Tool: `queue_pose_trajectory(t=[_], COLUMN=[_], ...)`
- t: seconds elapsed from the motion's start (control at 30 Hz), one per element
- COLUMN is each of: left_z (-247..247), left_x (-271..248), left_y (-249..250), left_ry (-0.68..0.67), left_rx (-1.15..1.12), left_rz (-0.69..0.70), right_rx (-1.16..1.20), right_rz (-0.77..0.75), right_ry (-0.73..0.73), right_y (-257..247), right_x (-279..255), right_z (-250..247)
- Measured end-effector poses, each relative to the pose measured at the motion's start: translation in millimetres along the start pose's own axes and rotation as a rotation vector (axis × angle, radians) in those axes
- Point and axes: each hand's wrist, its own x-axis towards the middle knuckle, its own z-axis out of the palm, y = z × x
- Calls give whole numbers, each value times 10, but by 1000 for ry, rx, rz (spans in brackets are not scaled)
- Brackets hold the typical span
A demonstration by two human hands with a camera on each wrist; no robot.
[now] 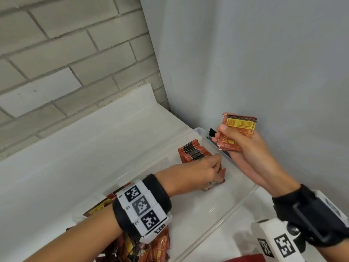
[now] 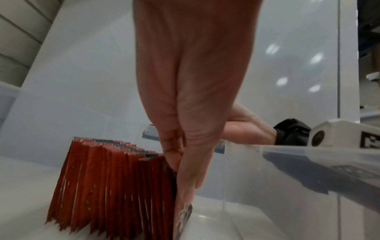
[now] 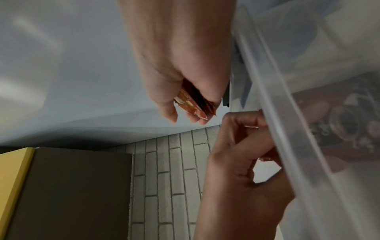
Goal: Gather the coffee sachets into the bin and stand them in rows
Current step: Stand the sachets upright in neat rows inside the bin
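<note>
**Sachets going upright, bin centre frame**

I see the left hand (image 1: 196, 172) pinching the end sachet (image 2: 183, 216) of the row (image 1: 194, 152), edges up, running toward upper left. Right hand (image 1: 243, 148) grips a small stack (image 1: 236, 133), perhaps three, above the bin (image 1: 236, 203) rim.

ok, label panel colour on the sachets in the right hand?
Yellow on red-brown sachets held by the right hand; head view shows it best.

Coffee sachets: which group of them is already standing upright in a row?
The row of sachets inside the clear bin, steadied by the left hand. The right hand holds others; more lie loose.
</note>
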Motion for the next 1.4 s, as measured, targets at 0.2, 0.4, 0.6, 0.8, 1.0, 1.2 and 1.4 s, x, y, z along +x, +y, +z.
queue_pose_trajectory(t=[0.2, 0.4, 0.6, 0.8, 1.0, 1.2, 1.4], left_z=[92, 111, 156, 117, -181, -448, -506], left_x=[-2, -25, -45, -56, -195, -317, -267], left_y=[-73, -61, -17, -29, -131, -227, -156], left_ry=[132, 199, 108, 109, 136, 366, 534], left_rx=[314, 296, 311, 231, -7, -69, -228], left_rz=[44, 34, -40, 13, -89, -324, -387], right_rx=[1, 102, 156, 199, 337, 320, 181], right_rz=[9, 25, 58, 131, 178, 229, 208], right_ry=[3, -18, 6, 35, -71, -144, -235], right_y=[-2, -48, -116, -118, -119, -111, -103], right_x=[3, 10, 29, 13, 27, 3, -23], right_z=[18, 35, 33, 29, -57, -70, -16])
